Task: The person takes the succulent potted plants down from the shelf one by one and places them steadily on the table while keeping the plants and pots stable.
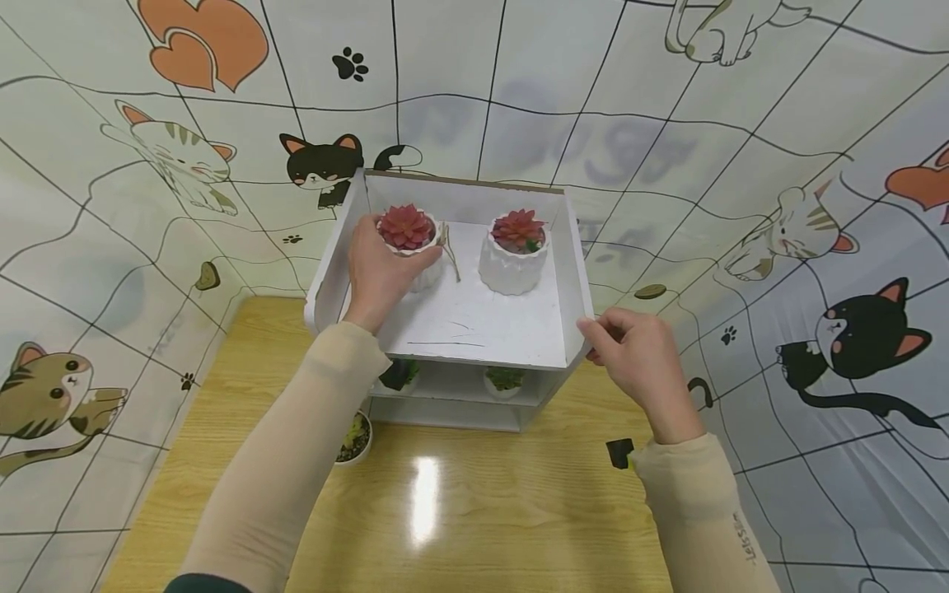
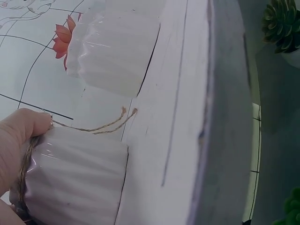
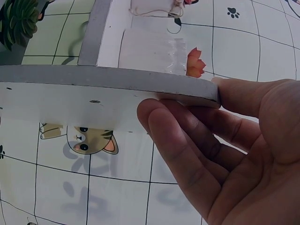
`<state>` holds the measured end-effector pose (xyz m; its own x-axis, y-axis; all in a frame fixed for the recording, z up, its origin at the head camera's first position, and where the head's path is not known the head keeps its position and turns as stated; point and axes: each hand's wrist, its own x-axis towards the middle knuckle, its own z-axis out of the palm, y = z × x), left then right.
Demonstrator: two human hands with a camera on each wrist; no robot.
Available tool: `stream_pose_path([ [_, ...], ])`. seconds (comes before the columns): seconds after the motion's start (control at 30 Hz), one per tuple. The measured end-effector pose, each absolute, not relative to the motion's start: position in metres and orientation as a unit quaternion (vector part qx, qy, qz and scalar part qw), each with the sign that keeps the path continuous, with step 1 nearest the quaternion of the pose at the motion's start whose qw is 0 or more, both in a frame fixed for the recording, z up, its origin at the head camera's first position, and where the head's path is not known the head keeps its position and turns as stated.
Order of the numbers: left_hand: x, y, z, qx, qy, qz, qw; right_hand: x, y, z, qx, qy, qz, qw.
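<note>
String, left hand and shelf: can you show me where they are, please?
String [image 2: 86,130]: left wrist view, on its loose part beside the pot.
Left hand [image 1: 381,276]: head view, on the back of the hand.
Shelf [image 1: 511,331]: head view, on its bare top board.

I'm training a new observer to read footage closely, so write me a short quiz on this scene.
1. True or false: the right hand pinches the side panel of the white shelf.

2. What does the left hand grip?
A) nothing
B) a white pot with a red succulent
C) the black square on the table

3. Fill in: the pot nearest the left hand has ____ tied round it.

Key: 1. True. 2. B. 3. Twine.
</note>
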<state>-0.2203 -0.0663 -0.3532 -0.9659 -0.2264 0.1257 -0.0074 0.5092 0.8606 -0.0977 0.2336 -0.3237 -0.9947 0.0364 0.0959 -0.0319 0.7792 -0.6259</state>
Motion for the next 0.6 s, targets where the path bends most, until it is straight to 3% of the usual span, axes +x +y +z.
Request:
stream_pose_path([
  [0.6,-0.206,-0.070,-0.357,0.057,-0.866,-0.482,0.118,-0.097,0.233,-0.322,-0.004,-0.943,0.331,0.045],
])
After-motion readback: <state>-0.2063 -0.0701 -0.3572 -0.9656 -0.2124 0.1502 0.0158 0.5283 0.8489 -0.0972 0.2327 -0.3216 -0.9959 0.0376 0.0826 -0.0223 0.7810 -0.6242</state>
